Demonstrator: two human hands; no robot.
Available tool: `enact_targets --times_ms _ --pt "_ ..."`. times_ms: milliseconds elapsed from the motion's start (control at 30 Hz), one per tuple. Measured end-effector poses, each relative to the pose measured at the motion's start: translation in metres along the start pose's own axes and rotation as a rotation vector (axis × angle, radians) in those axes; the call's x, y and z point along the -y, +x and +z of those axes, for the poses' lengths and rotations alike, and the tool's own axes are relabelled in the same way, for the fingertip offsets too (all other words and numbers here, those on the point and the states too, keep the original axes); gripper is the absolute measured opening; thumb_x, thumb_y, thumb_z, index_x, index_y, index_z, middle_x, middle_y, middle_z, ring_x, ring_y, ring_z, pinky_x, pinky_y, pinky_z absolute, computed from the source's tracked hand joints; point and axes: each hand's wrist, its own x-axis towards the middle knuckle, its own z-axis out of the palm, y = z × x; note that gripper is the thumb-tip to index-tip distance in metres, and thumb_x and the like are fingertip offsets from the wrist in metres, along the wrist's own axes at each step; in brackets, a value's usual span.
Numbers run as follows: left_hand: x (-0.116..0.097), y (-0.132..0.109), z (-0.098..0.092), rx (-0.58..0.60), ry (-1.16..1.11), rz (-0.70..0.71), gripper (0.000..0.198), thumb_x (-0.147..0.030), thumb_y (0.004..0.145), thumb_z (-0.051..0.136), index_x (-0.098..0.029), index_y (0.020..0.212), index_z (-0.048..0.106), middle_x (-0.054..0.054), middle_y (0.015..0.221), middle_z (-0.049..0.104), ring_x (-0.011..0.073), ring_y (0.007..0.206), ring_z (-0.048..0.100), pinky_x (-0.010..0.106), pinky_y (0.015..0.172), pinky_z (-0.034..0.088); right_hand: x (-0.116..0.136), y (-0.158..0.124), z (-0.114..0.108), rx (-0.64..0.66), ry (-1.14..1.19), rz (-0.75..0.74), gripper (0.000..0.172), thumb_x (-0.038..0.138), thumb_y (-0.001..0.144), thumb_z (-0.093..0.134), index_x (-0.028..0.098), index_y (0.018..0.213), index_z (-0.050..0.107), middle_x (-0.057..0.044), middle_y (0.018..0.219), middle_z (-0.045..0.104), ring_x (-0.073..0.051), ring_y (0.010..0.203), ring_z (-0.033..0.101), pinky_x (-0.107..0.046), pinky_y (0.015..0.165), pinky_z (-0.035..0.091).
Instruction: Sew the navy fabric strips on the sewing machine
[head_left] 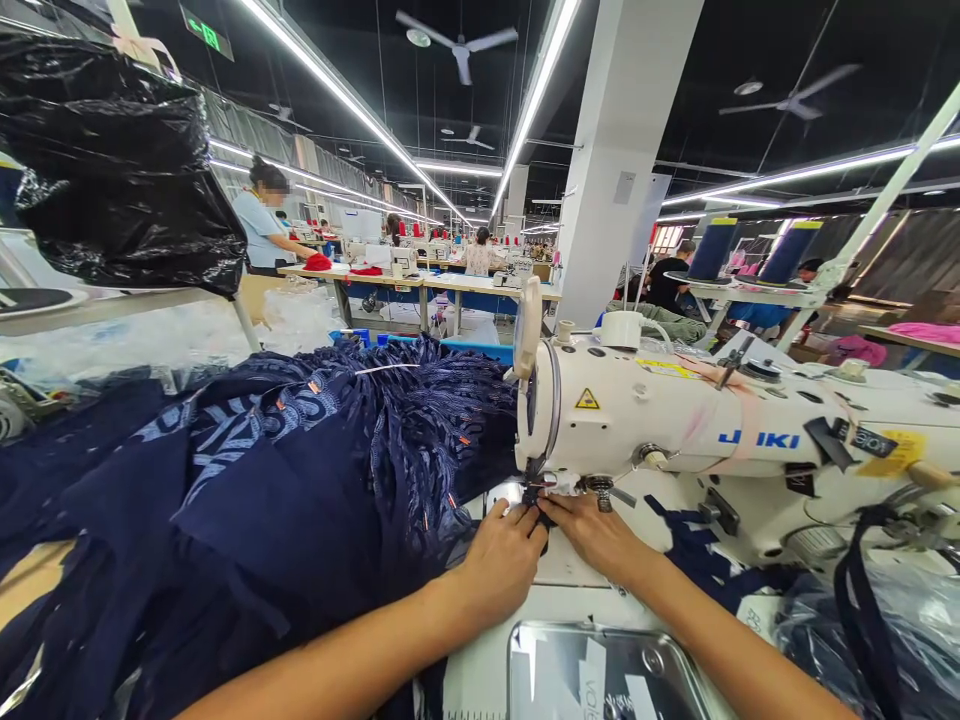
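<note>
A white sewing machine [630, 400] stands right of centre, its needle area just above both hands. My left hand [504, 560] is closed at the needle plate, its fingertips pressed on a small piece of dark fabric [534, 497]. From the right, my right hand [589, 530] reaches the same piece, its fingers together and touching it under the machine head. The fabric between the hands is mostly hidden by the fingers. A large heap of navy garments [285, 520] with light lettering and small orange marks lies left of my left hand.
A metal tray [600, 670] holding labels lies at the front edge. Navy strips [690, 550] and a clear plastic bag [832, 630] are at the right. Two thread cones [712, 250] stand behind the machine. A person [262, 220] works at a table further back.
</note>
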Motion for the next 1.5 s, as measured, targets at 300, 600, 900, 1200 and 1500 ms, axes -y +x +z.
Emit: enact_targets --times_ms 300,600,900,1200,1500 --pt "0.003 -0.012 -0.01 -0.066 -0.173 -0.014 0.029 -0.009 0.079 0.048 -0.013 0.108 0.053 0.007 0.107 0.061 0.0215 0.102 0.051 0.04 0.092 0.03 0.001 0.003 -0.002 0.001 0.036 0.061 0.03 0.011 0.082 0.039 0.015 0.102 0.062 -0.01 0.091 0.067 -0.018 0.076 0.061 -0.031 0.068 0.051" --pt "0.027 -0.012 -0.011 -0.137 -0.224 -0.125 0.028 -0.002 0.075 0.044 -0.016 0.09 0.063 0.004 0.083 0.06 0.0176 0.082 0.052 0.033 0.08 0.035 0.015 0.002 -0.005 -0.044 0.242 0.063 0.025 0.015 0.085 0.041 0.016 0.1 0.062 -0.009 0.088 0.06 -0.018 0.079 0.057 -0.031 0.07 0.05" --pt "0.019 -0.014 -0.013 -0.032 -0.208 -0.07 0.036 -0.002 0.074 0.043 -0.015 0.103 0.059 0.008 0.095 0.052 0.0213 0.091 0.044 0.034 0.078 0.038 0.006 -0.003 0.002 -0.064 0.49 0.132 0.028 0.017 0.086 0.04 0.022 0.098 0.064 -0.006 0.097 0.062 -0.015 0.087 0.059 -0.028 0.074 0.05" --pt "0.012 -0.013 -0.01 0.044 -0.005 0.021 0.038 -0.006 0.071 0.044 -0.004 0.108 0.052 0.014 0.099 0.053 0.0254 0.09 0.045 0.039 0.078 0.036 0.003 -0.007 -0.001 -0.066 0.36 -0.021 0.029 0.017 0.088 0.037 0.02 0.106 0.06 -0.009 0.099 0.06 -0.018 0.09 0.056 -0.032 0.075 0.05" --pt "0.015 -0.017 -0.012 0.028 -0.077 -0.006 0.04 -0.005 0.074 0.042 -0.007 0.113 0.051 0.013 0.113 0.053 0.026 0.105 0.045 0.043 0.089 0.033 0.008 -0.003 -0.007 -0.053 0.247 -0.065 0.026 0.014 0.087 0.037 0.015 0.101 0.059 -0.011 0.096 0.059 -0.02 0.088 0.056 -0.034 0.075 0.05"
